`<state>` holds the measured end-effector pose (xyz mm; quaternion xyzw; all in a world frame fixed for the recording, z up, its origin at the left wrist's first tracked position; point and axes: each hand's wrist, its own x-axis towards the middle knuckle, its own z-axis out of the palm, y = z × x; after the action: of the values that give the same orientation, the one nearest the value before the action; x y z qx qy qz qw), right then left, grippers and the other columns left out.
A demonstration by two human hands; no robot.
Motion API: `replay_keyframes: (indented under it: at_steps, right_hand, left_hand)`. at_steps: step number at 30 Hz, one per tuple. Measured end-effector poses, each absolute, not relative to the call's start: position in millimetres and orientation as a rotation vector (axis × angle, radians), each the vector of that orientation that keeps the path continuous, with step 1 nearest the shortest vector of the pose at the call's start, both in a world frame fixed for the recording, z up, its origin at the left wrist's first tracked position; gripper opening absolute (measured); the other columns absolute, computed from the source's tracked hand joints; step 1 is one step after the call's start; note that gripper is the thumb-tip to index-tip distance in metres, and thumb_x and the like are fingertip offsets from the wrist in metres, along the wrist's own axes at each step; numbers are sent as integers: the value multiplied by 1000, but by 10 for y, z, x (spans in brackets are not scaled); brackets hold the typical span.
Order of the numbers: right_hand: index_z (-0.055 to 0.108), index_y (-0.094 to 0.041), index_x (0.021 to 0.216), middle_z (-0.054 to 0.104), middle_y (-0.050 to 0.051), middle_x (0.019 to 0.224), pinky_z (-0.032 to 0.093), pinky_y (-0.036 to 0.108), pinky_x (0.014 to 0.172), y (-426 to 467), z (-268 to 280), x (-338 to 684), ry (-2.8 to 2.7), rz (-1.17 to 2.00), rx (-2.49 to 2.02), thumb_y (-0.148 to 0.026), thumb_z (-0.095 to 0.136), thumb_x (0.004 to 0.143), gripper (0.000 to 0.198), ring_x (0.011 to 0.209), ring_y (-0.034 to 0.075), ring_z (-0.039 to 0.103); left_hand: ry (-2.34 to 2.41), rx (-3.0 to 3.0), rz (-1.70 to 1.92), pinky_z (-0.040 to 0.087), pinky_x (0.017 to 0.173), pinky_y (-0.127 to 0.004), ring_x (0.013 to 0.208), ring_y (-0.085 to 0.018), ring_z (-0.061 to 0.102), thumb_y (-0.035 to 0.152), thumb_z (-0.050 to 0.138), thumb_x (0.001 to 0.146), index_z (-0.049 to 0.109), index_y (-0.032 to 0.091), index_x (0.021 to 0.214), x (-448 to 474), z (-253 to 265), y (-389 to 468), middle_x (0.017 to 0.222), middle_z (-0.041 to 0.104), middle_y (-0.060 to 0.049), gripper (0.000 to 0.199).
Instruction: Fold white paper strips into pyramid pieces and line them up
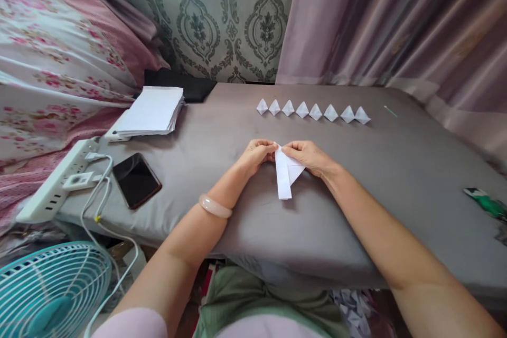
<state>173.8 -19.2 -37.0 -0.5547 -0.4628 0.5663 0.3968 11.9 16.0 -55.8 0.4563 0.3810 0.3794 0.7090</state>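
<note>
A folded sheet of white paper [284,177] is held up between my two hands, just above the grey-covered table [222,137]. One long strip of it points down towards me, and a slanted flap sticks out to the right. My left hand [260,155] pinches its upper left corner between thumb and fingers. On the other side, my right hand [308,157] grips the top right edge, thumb on the paper. Beyond the hands stands a row of several small folded white paper shapes [316,112], each with a pointed top.
A stack of white paper [152,110] lies at the back left, by a black cloth [196,90]. Nearer are a phone [137,180], a power strip [59,185] with white cables and a teal fan [55,293]. A green object [486,203] rests at the right edge.
</note>
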Motion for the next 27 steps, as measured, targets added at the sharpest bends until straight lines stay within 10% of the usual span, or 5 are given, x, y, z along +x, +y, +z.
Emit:
replay_keyframes:
  at_steps: [10,18,24,27]
  right_hand:
    - [67,-13,73,60,-2,54,36,22,47,-343,-314,1934,-887,1703,-1237,-38,83,60,32,48,9,51]
    - [67,-13,69,58,-2,55,37,22,49,-352,-285,2049,-953,1863,-1253,-38,80,67,28,49,8,49]
    - [71,-18,100,71,11,102,48,33,84,-372,-106,2325,-1095,1604,-1028,-72,43,82,64,100,24,63]
    - [71,-18,102,71,10,102,48,33,84,-413,-65,2337,-1193,1507,-989,-68,60,74,58,98,24,64]
  left_hand:
    - [661,2276,1194,41,97,-39,111,-20,51,8,50,81,60,21,117,64,-424,71,116,61,-10,39]
    - [604,2402,1056,45,84,-34,89,-19,54,24,53,90,68,19,91,98,-359,4,91,69,-8,16]
    - [896,1606,803,38,60,-25,62,-11,50,42,67,77,67,13,81,178,-297,-130,69,61,-2,29]
    - [885,1453,716,34,58,-23,59,-9,48,46,70,72,66,12,79,210,-285,-179,67,60,-1,36]
